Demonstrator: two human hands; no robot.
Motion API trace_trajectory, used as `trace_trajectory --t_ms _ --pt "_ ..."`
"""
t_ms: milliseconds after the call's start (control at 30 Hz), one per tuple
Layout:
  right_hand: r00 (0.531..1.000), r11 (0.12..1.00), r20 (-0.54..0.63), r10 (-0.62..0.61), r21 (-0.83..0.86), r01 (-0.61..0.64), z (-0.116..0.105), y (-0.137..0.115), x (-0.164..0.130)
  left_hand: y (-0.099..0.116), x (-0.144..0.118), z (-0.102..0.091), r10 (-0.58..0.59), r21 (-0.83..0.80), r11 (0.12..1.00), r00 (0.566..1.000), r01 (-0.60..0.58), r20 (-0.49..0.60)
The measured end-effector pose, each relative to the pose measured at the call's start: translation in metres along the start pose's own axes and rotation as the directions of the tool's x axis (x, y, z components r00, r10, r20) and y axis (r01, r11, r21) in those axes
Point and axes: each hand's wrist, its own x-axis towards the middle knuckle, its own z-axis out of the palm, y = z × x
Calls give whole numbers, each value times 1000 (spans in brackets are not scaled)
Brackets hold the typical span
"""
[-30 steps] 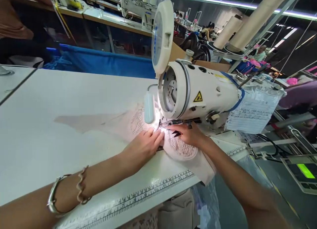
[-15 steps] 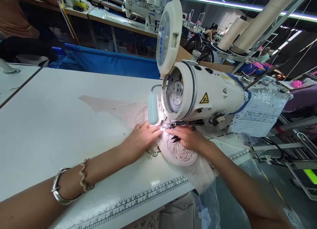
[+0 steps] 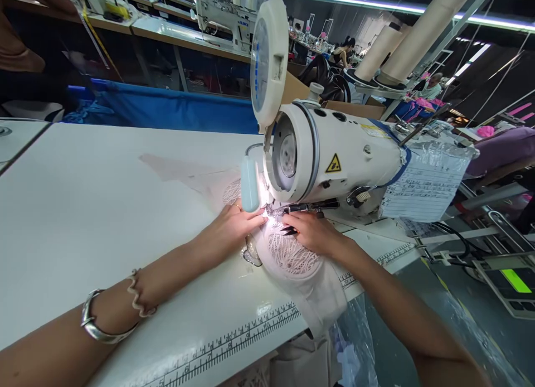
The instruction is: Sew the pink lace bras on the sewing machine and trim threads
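Observation:
A white industrial sewing machine (image 3: 334,158) stands on the white table (image 3: 83,208), its small lamp lighting the needle area. Pale pink lace fabric (image 3: 292,259) lies under the needle and trails left across the table. My left hand (image 3: 232,231) rests flat on the fabric just left of the needle, fingers together and pointing at it. My right hand (image 3: 313,233) presses the lace on the right side, below the machine arm, with a small dark snipper tucked under its fingers. Two bracelets (image 3: 108,314) sit on my left wrist.
A printed ruler (image 3: 234,342) runs along the table's front edge. A paper sheet in plastic (image 3: 426,186) hangs off the machine's right end. Blue cloth bin (image 3: 175,108) behind the table. Thread cones (image 3: 401,47) at upper right. Other people and machines work farther back.
The fabric has fed further away under the needle, its tail sliding left and back. Both hands stayed by the needle, following the lace.

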Motion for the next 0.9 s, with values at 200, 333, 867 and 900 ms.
trace_trajectory --t_ms 200,333,867,900 --pt "953 957 -90 290 46 -287 6 -7 9 40 0 -4 -40 269 962 999 35 10" --pt "968 980 -160 195 69 -186 14 2 3 62 -6 5 -78 246 967 997 71 19" --pt "975 986 -161 -155 -94 141 18 6 -5 33 -10 12 51 41 998 996 -49 -72" --pt "975 985 -158 -156 -97 142 18 5 -5 30 -9 11 63 25 998 995 -61 -74"
